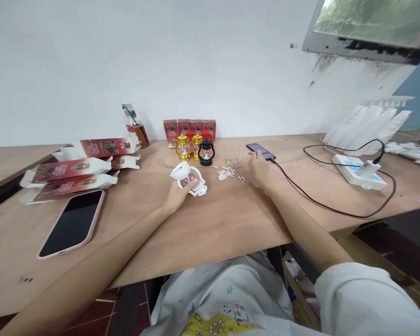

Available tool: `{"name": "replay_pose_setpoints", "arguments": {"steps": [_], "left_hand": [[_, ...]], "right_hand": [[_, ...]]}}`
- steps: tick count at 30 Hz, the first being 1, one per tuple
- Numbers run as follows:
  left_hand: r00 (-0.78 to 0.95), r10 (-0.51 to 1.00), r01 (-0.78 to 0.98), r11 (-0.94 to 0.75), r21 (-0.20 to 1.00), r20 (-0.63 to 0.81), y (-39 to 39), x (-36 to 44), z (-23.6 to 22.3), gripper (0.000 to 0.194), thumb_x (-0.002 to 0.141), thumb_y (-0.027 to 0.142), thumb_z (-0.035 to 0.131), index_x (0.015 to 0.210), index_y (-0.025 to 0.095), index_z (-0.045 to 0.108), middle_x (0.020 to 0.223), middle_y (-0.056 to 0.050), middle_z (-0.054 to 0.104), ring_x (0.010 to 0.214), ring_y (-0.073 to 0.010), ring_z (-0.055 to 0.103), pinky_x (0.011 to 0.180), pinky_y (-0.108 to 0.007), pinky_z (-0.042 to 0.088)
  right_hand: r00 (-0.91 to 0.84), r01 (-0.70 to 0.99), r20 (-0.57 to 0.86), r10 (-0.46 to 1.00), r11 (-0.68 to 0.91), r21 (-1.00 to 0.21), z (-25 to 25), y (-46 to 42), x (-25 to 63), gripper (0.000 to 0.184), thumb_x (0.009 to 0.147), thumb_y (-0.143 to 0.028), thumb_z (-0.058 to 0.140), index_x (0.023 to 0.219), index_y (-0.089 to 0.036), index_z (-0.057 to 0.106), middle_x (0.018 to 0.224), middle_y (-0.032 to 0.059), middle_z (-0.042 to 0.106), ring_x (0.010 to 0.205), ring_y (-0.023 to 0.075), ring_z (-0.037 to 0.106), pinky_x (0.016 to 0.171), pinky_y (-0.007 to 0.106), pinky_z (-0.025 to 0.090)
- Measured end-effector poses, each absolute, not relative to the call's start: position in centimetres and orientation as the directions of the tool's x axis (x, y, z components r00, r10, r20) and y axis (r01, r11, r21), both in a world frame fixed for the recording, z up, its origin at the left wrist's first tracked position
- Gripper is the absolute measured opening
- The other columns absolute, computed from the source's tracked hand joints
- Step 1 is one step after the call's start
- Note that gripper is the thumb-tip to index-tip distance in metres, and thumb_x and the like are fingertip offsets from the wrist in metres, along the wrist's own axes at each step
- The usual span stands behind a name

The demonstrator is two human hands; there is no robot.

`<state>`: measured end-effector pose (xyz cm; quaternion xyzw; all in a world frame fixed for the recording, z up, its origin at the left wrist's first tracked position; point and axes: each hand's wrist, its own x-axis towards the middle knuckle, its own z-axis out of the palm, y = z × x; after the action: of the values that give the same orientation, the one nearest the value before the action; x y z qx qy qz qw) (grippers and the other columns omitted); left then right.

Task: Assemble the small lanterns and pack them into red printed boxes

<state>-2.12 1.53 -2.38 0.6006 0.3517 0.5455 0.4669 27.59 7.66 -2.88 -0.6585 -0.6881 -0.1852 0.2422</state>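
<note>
**Q.** What do the two hands hold?

**A.** The left hand grasps a white toy lantern, laid on its side near the middle of the bench, with the fingers curled round its clear globe. The right hand rests with loosely spread fingers, gripping nothing that can be made out, on a scatter of small metal parts toward the back edge; whether a piece is pinched under the fingertips cannot be told.

**Q.** What lies about them?

**A.** Just behind the white lantern stand two gold lanterns and a black lantern, upright, in front of a row of red boxes against the wall. Opened cartons lie toward the left edge, with a pink-cased phone face up near the front left. A second phone lies just beyond the right hand, and its black cable runs to a power strip toward the right edge.

**Q.** Which step appears to be in hand?

**A.** Judging by the posture, a small part is being selected for fitting to the lantern, which is steadied meanwhile.

**Q.** What does the next move call for?

**A.** Probably a fine fingertip pinch to lift one part clear of its neighbours, while the left hand keeps the lantern turned so that its opening is accessible.
</note>
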Motion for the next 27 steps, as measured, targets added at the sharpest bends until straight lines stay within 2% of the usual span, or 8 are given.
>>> {"name": "replay_pose_setpoints", "arguments": {"steps": [2,4,6,8,11,14,20,27], "left_hand": [[0.133,0.945,-0.128,-0.282,0.951,0.298,1.6,-2.1,-2.5,0.041,0.063,0.049,0.075,0.083,0.016,0.063,0.076,-0.004,0.067,0.070,-0.0193,0.062,0.067,-0.031,0.051],[0.105,0.956,-0.162,-0.256,0.953,0.275,1.9,-2.2,-2.8,0.041,0.062,0.048,0.076,0.085,0.016,0.064,0.078,-0.004,0.067,0.070,-0.0194,0.063,0.066,-0.030,0.051],[0.085,0.965,-0.190,-0.230,0.954,0.250,2.3,-2.3,-3.2,0.042,0.062,0.047,0.077,0.086,0.015,0.065,0.081,-0.004,0.068,0.073,-0.0197,0.064,0.068,-0.030,0.051],[0.066,0.974,-0.203,-0.199,0.959,0.216,2.5,-2.4,-3.5,0.042,0.061,0.046,0.078,0.086,0.015,0.066,0.082,-0.005,0.069,0.074,-0.0199,0.064,0.069,-0.031,0.051],[0.015,0.983,-0.236,-0.172,0.956,0.180,2.5,-2.4,-3.3,0.044,0.057,0.044,0.081,0.086,0.014,0.065,0.081,-0.005,0.068,0.074,-0.0197,0.064,0.070,-0.030,0.051],[-0.009,0.986,-0.304,-0.162,0.939,0.167,2.1,-2.3,-2.6,0.044,0.056,0.039,0.082,0.086,0.014,0.062,0.081,-0.003,0.066,0.076,-0.0181,0.063,0.071,-0.030,0.052],[-0.145,0.986,-0.415,-0.140,0.899,0.087,2.0,-2.4,-2.1,0.061,0.053,0.018,0.083,0.102,0.022,0.047,0.099,0.000,0.063,0.086,-0.0156,0.064,0.075,-0.032,0.057],[-0.051,0.997,-0.421,-0.072,0.904,0.056,2.3,-2.7,-2.2,0.050,0.059,0.020,0.081,0.099,0.018,0.051,0.095,-0.002,0.066,0.081,-0.0151,0.066,0.077,-0.034,0.057]], "right_hand": [[0.094,0.965,0.613,0.784,0.081,-0.251,-2.8,7.7,27.6,0.041,0.086,-0.006,0.031,0.121,-0.005,0.052,0.116,0.0206,0.052,0.089,0.0236,0.056,0.073,0.033,0.043],[0.256,0.840,0.600,0.758,0.132,-0.526,-2.6,7.7,27.7,0.035,0.086,-0.009,0.034,0.112,-0.007,0.057,0.112,0.0184,0.054,0.087,0.0211,0.057,0.076,0.034,0.045],[0.402,0.574,0.479,0.780,0.192,-0.796,-2.4,7.8,27.6,0.024,0.087,-0.019,0.041,0.098,-0.011,0.060,0.100,0.0130,0.058,0.078,0.0172,0.057,0.075,0.033,0.048],[0.416,0.290,0.343,0.842,0.235,-0.928,-2.3,7.8,27.2,0.019,0.084,-0.032,0.051,0.084,-0.015,0.060,0.085,0.0060,0.059,0.067,0.0133,0.055,0.070,0.031,0.050],[0.271,-0.061,0.264,0.926,0.290,-0.955,-2.3,7.3,25.8,0.030,0.070,-0.045,0.070,0.072,-0.018,0.057,0.077,0.0008,0.059,0.063,0.0103,0.055,0.070,0.029,0.052],[0.085,-0.305,0.186,0.979,0.204,-0.930,-2.3,5.8,23.3,0.037,0.054,-0.044,0.083,0.071,-0.020,0.060,0.076,-0.0009,0.062,0.067,0.0104,0.058,0.074,0.029,0.053],[-0.192,-0.258,0.086,0.978,0.035,-0.965,-2.7,2.2,17.8,0.039,0.052,-0.040,0.085,0.080,-0.018,0.067,0.074,-0.0005,0.068,0.062,0.0089,0.060,0.068,0.027,0.053],[-0.145,-0.207,0.110,0.983,0.079,-0.975,-3.4,1.6,16.3,0.039,0.050,-0.042,0.085,0.072,-0.016,0.067,0.069,0.0009,0.068,0.063,0.0105,0.061,0.067,0.028,0.052]]}}
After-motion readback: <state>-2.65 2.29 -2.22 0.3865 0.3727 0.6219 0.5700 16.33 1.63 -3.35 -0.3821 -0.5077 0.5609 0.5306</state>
